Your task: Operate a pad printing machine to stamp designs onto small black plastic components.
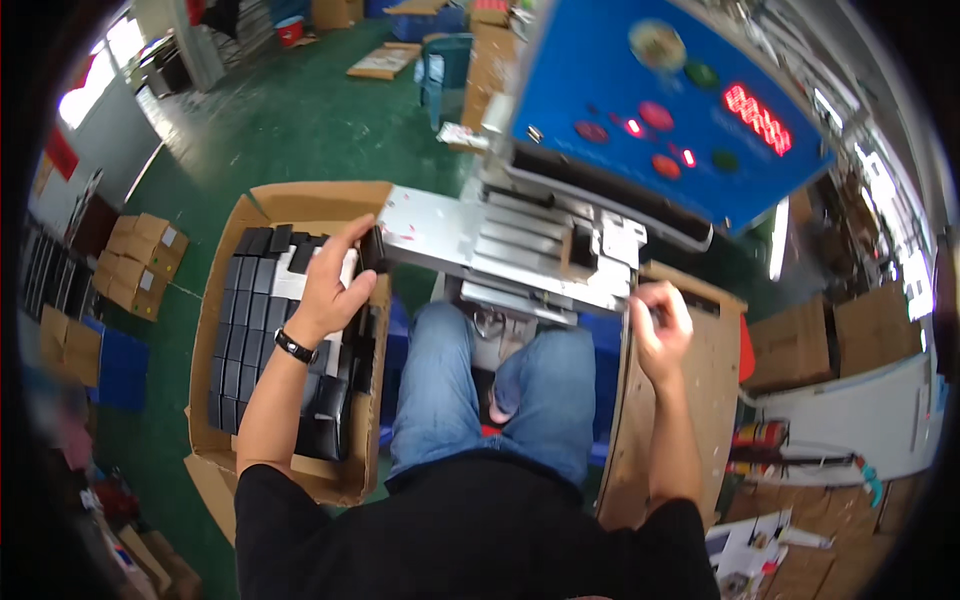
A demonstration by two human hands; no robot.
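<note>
My left hand [335,285] is closed round a small black box [373,249], at the left end of a machine's flat metal plate [430,222]. Below that hand, a cardboard carton [200,370] holds rows of similar black boxes [240,330], some lying loose, with pale pieces among them. My right hand [661,325] is beside the right end of the machine's metal bed [530,245], fingers curled together; whatever they pinch is too small to make out. On the bed, near its right end, another dark piece [580,250] stands in a holder.
Above the bed hangs a blue control panel [640,110] with buttons and a lit red display. A brown board-like surface [665,430] lies under my right forearm. Stacked cartons [140,262] stand on the left, more boxes [835,335] on the right. Behind is a teal chair [447,75].
</note>
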